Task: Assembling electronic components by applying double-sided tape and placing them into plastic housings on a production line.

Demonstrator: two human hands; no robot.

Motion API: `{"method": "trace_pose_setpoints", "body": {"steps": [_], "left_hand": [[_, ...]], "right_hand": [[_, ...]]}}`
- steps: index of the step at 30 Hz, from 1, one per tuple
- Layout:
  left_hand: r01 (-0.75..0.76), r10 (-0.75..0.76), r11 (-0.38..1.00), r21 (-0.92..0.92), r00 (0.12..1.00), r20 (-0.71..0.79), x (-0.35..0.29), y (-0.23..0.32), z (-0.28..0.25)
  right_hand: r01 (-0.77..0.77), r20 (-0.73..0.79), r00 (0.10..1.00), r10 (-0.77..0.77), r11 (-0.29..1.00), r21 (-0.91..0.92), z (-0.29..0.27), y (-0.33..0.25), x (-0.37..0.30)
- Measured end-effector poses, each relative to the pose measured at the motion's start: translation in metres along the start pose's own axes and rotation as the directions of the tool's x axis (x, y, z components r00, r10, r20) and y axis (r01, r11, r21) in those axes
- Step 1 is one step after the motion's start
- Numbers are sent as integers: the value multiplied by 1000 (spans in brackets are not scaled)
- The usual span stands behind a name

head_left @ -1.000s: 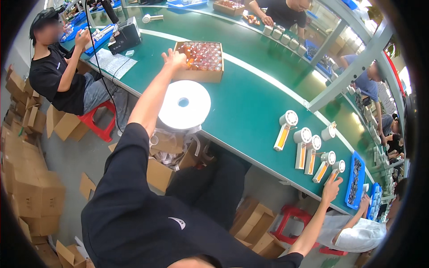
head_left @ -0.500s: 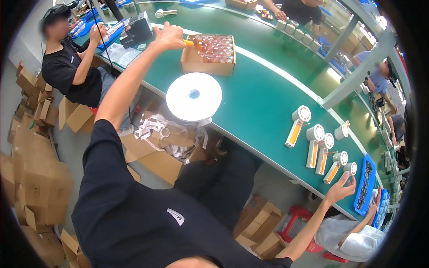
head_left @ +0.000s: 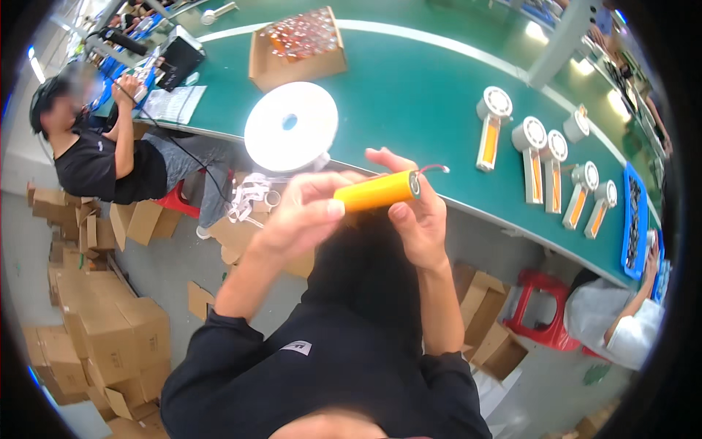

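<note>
A yellow cylindrical battery [head_left: 376, 192] with a thin red wire and a small white plug at its right end lies across my left hand [head_left: 303, 212], held between thumb and fingers. My right hand [head_left: 420, 223] is around the wire end, thumb and fingers spread, with a finger behind the battery; whether it touches is unclear. Both hands are in front of the table edge, above my lap. Behind them stands a cardboard box [head_left: 298, 72] of similar orange-wrapped cells on the green table [head_left: 409, 95].
A white reel [head_left: 262, 143] sits at the table edge. To the right stand several white handheld units [head_left: 490, 135] with orange insides and a blue tray [head_left: 633, 219] of small parts. Cartons [head_left: 117, 307] and a red stool [head_left: 541, 307] are on the floor. A co-worker [head_left: 95, 157] sits at left.
My left hand has come back from the box with the battery, to in front of my body. My right hand has left the white units at right and joined it. The view has shifted.
</note>
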State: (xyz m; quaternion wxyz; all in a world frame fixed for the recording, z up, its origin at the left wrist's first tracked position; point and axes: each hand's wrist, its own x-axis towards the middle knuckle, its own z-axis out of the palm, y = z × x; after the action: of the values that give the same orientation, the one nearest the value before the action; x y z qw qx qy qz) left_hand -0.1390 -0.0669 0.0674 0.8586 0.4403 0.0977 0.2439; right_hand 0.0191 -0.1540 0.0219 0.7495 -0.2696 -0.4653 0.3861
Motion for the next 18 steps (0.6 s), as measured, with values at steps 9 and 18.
{"method": "trace_pose_setpoints", "body": {"steps": [9, 18], "left_hand": [[263, -261, 964, -40, 964, 57, -8, -40, -3], [40, -3, -507, 861, 999, -48, 23, 58, -122]], "right_hand": [[-58, -239, 968, 76, 995, 80, 0, -13, -24], [-227, -496, 819, 290, 956, 185, -9, 10, -58]]}}
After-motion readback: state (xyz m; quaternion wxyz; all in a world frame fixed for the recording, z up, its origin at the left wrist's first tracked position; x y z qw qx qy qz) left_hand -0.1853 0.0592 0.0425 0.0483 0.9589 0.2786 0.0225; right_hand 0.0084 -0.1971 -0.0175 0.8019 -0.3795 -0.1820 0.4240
